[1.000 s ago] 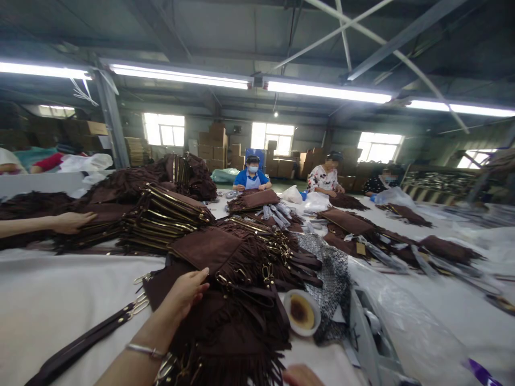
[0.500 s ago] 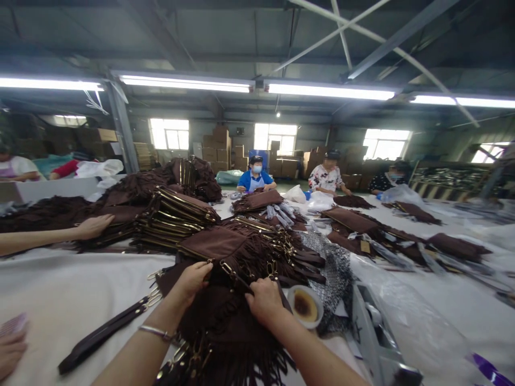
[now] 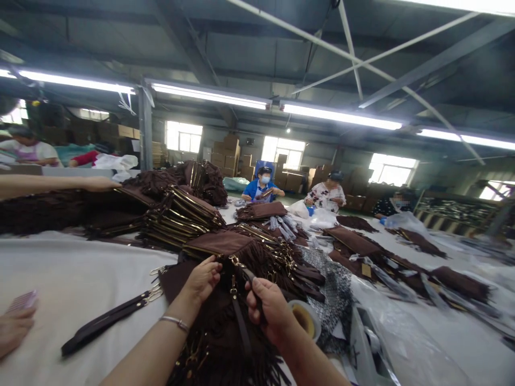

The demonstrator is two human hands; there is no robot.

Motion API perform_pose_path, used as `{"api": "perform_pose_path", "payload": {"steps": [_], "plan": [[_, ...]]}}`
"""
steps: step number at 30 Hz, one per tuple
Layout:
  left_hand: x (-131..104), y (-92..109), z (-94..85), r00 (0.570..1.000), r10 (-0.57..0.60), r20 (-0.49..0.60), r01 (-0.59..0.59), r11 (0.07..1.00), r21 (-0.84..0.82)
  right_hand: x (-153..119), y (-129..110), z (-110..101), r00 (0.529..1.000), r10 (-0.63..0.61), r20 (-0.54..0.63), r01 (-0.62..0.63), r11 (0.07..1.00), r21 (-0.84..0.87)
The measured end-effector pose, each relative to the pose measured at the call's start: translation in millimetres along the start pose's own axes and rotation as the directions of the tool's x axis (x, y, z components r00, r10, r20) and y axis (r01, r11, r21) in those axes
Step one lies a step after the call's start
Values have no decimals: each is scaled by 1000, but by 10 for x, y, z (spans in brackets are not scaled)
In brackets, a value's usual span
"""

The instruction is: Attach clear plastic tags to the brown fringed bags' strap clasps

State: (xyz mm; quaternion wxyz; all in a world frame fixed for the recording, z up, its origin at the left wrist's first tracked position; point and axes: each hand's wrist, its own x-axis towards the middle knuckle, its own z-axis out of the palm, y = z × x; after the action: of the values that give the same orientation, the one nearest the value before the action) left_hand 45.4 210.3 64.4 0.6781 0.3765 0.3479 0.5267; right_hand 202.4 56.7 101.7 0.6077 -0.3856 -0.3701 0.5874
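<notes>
My right hand (image 3: 269, 306) is closed around a dark brown strap (image 3: 246, 272) that has a gold clasp at its upper end. Close by on the left, my left hand (image 3: 203, 280) has its fingers curled and pinched at the gold-zipped edge of a brown fringed bag (image 3: 219, 242). The clasp meets the bag's edge just right of those fingertips; whether it is hooked there I cannot tell. Another strap end with a gold clasp (image 3: 234, 292) hangs between my hands. Below them lies more dark fringed material (image 3: 225, 343).
Stacked brown bags with gold zips (image 3: 181, 217) rise at the left. A co-worker's hand (image 3: 98, 183) touches bags there; another hand (image 3: 16, 329) holds a small pinkish item. A loose strap (image 3: 104, 324) lies on white cloth. A tape roll (image 3: 306, 319) and grey box (image 3: 364, 343) stand right.
My right hand has lifted and turned, bringing the strap up with it. My left hand's fingers have curled more at the bag's edge. The co-worker's arm at left has risen, raising a bag's edge.
</notes>
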Motion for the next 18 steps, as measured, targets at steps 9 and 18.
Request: {"api": "perform_pose_path", "payload": {"steps": [9, 18], "plan": [[-119, 122, -76, 986, -83, 144, 39, 958, 285, -93, 38, -1, 999, 38, -2, -37, 993, 111], [-462, 217, -190, 977, -168, 132, -8, 589, 808, -527, 400, -231, 985, 135, -108, -147, 983, -113]]}}
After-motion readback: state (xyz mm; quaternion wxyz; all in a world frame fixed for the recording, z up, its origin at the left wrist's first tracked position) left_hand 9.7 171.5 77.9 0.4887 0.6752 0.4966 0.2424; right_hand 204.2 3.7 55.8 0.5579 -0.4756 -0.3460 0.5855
